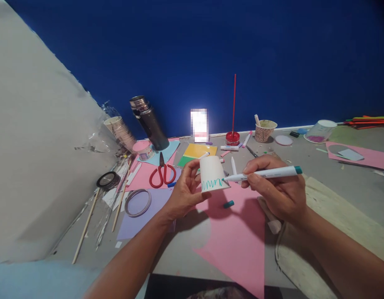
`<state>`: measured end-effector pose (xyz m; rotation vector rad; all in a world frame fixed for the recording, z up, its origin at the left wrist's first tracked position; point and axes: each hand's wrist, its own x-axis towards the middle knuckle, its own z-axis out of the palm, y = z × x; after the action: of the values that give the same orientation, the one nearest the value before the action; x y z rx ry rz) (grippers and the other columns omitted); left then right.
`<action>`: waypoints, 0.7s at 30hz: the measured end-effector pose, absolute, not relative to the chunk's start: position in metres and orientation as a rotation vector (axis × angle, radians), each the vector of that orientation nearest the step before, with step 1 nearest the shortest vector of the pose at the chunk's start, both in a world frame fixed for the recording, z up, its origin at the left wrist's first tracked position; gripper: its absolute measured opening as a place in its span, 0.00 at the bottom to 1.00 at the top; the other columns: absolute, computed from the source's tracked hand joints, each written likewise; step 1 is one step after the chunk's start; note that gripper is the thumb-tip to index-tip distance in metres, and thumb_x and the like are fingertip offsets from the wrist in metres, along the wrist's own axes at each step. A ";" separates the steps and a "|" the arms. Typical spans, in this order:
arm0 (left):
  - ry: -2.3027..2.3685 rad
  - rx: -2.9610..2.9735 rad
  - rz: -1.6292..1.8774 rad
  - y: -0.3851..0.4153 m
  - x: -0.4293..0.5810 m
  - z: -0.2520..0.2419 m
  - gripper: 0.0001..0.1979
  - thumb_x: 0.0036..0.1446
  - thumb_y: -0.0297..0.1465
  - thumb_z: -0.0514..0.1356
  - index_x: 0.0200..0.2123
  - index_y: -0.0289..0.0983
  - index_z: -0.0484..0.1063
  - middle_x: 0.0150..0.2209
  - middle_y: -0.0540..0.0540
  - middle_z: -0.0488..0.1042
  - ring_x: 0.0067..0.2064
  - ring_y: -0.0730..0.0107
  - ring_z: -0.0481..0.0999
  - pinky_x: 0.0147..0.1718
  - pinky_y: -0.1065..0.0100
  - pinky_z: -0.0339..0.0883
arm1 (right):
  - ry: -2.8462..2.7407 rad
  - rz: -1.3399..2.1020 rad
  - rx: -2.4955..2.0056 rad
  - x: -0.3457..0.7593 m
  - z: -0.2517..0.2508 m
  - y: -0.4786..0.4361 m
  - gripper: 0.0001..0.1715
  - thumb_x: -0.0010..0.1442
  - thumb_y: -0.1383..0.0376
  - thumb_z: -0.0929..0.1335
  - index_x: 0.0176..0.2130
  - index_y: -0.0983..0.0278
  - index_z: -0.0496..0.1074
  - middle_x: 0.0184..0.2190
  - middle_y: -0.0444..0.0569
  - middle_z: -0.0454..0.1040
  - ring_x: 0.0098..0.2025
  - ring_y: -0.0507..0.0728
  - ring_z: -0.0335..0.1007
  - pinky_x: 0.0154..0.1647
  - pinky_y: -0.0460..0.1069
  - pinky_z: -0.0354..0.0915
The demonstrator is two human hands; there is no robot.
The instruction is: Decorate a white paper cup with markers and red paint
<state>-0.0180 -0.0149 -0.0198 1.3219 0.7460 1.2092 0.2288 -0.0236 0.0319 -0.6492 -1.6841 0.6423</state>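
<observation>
My left hand (185,189) grips an upside-down white paper cup (211,171) above the table, fingers wrapped round its side. A teal zigzag line runs along the cup near its rim. My right hand (277,187) pinches a white marker with a teal end (267,173), its tip touching the cup's wall at the right end of the zigzag. The marker's teal cap (228,204) lies on a pink paper sheet (242,241) just below the cup.
Red scissors (162,174), tape rolls (137,202), wooden sticks (85,228) and coloured papers lie to the left. A black flask (148,122) and stacked cups (120,131) stand behind. A patterned cup (264,130), a red stand with a rod (232,137), markers and a cloth bag (332,224) are on the right.
</observation>
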 end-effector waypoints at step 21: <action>0.726 1.196 1.163 -0.020 -0.012 -0.012 0.46 0.46 0.34 0.80 0.62 0.48 0.59 0.64 0.39 0.73 0.64 0.46 0.75 0.57 0.52 0.74 | -1.664 0.729 -0.622 0.230 0.031 -0.025 0.07 0.69 0.67 0.68 0.38 0.60 0.76 0.29 0.44 0.78 0.28 0.53 0.75 0.29 0.48 0.69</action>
<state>-0.0119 -0.0202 -0.0120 1.1960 0.7264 1.1630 0.2301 -0.0253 0.0315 -0.6220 -1.6645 0.7289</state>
